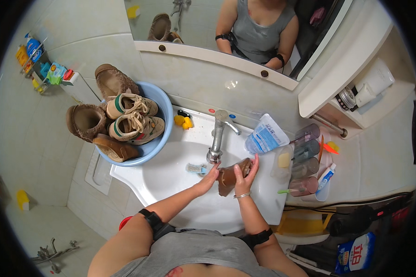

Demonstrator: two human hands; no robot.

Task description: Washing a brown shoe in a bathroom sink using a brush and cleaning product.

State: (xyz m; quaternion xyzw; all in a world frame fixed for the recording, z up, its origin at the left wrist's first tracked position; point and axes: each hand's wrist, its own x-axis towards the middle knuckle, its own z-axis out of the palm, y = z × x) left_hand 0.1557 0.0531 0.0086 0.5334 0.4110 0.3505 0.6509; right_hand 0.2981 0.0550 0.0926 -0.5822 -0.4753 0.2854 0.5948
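A brown shoe [229, 179] is tilted over the white sink [166, 184], just below and right of the chrome faucet [217, 138]. My right hand [245, 177] grips its right side, with the thumb and fingers apart around it. My left hand [209, 179] is at the shoe's left end, its fingers stretched up toward the faucet's mouth; whether it presses on the shoe I cannot tell. Beside these fingers a scrub brush [196, 169] with pale bristles and a light blue handle lies in the basin. Whether water runs is not visible.
At the left, a blue basin [164, 143] is piled with sneakers and fleece-lined shoes. Yellow rubber ducks [184, 121] sit behind the sink. A refill pouch [266, 135], a soap box [282, 161] and several tinted cups [305, 166] line the right. Overhead are a mirror [189, 27] and shelf [328, 87].
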